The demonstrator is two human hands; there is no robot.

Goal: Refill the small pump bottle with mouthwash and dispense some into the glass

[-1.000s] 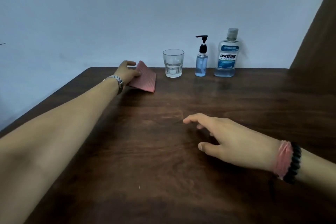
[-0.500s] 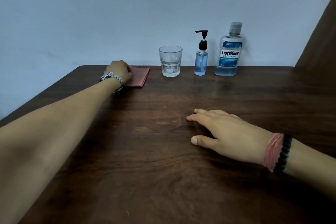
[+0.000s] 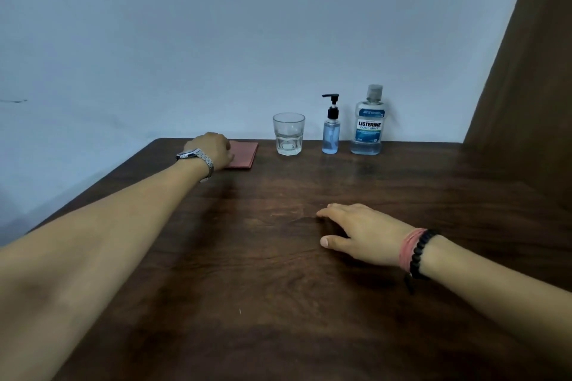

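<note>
Table [image 3: 278, 303] of dark wood fills the lower two-thirds of the frame, backed by a pale blue wall [image 3: 216, 25] and a brown curtain [image 3: 532, 86] at the upper right. A bare forearm stretches from the lower left corner toward centre-left, where the left hand [image 3: 210, 148], a metal watch [image 3: 198, 158] on its wrist, lies palm down on the near left edge of a flat pink cloth [image 3: 244, 155]; its fingers are hidden from view, so whether they grip the cloth cannot be told. The right hand [image 3: 362, 232] rests loosely open and empty on the wood at centre-right, fingers pointing left, with a pink band [image 3: 408, 246] and a black bead bracelet [image 3: 422, 252] at the wrist. Along the far edge of the table, right of centre, three items stand upright and apart in a row: a mouthwash bottle [image 3: 368, 124] with a blue label at the right, capped; a clear glass [image 3: 288, 133] at the left, just beside the cloth; and between them the small pump bottle [image 3: 331, 130], black pump on, partly filled with blue liquid.
</note>
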